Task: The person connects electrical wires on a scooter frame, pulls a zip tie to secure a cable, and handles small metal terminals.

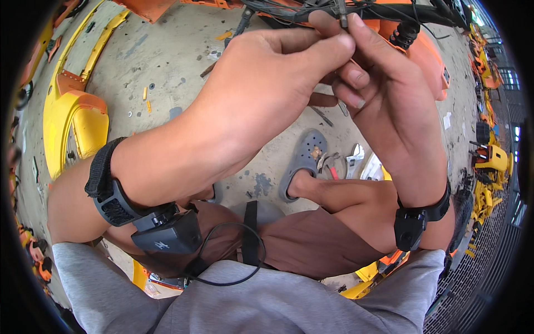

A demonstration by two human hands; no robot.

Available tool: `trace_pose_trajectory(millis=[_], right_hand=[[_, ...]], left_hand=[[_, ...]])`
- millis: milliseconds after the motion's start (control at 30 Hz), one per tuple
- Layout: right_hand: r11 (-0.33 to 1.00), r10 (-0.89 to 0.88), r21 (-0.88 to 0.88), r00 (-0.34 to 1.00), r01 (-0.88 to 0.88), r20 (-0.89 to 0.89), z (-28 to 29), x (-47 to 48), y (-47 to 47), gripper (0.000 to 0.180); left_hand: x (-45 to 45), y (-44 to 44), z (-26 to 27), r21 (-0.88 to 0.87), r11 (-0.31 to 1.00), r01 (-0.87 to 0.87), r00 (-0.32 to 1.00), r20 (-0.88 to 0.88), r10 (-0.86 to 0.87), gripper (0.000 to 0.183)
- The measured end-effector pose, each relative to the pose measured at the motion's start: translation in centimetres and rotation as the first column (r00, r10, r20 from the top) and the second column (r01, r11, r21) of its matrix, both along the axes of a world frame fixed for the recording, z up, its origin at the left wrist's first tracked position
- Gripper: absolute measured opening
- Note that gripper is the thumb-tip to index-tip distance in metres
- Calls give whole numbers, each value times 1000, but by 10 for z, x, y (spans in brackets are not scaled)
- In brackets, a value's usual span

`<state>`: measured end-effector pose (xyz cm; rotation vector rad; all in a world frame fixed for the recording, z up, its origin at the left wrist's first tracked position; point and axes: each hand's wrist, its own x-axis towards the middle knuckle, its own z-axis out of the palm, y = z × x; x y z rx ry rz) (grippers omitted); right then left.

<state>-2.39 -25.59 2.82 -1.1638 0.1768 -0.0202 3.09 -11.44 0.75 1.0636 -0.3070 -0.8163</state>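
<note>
My left hand [288,62] and my right hand [386,71] meet at the top of the view, just in front of a vehicle. Between their fingertips is a slim grey metal piece [343,16], its lower end pinched there. The left thumb and fingers come in from one side, the right thumb from the other. My right hand's other fingers curl beneath, partly behind the left thumb. Dark cables [288,9] run along a black frame tube [400,14] right behind the fingertips. Whether the metal piece joins these cables cannot be made out.
A black coil shock absorber [404,35] and an orange body panel [425,58] stand beyond my right hand. On the concrete floor lie an adjustable wrench [354,158], a red-handled tool [333,173] and a yellow plastic body panel [89,112]. Yellow machine parts [492,158] line the right side.
</note>
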Motion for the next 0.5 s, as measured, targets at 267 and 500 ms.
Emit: trace_pose_trajectory(millis=[267, 500], right_hand=[[993, -109, 20, 980, 114, -169, 9, -18, -20, 28], [985, -157, 36, 960, 169, -231, 14, -26, -27, 27]], left_hand=[[2, -23, 6, -10, 989, 148, 988, -52, -149, 35], [16, -33, 14, -138, 950, 280, 941, -154, -300, 32]])
